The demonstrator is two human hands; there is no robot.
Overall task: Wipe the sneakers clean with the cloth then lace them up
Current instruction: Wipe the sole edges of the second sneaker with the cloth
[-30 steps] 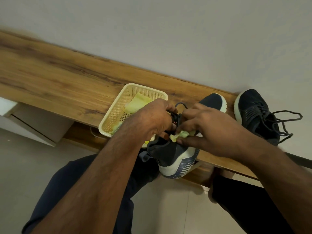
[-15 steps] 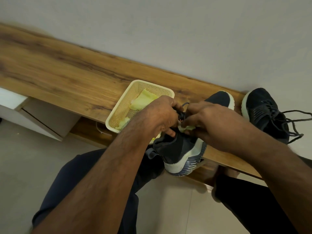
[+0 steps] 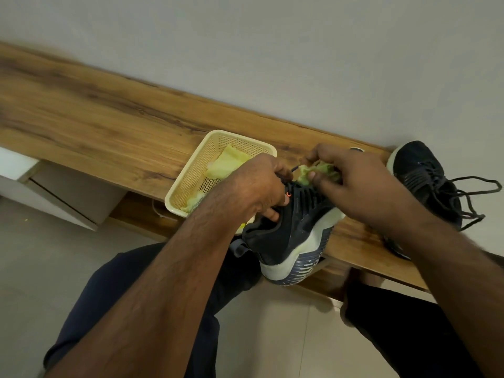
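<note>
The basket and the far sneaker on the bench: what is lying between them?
In the head view, between basket and far sneaker lies the near sneaker, gripped by both hands.

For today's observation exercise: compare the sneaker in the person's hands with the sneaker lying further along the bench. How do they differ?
The held sneaker is tipped on its side, sole showing, heel overhanging the wooden bench; the other sneaker rests fully on the bench. The left hand and right hand, which pinches a yellow-green cloth, work on the held sneaker; nothing touches the other sneaker. The other sneaker's laces trail loose. Both are dark with pale soles.
</note>
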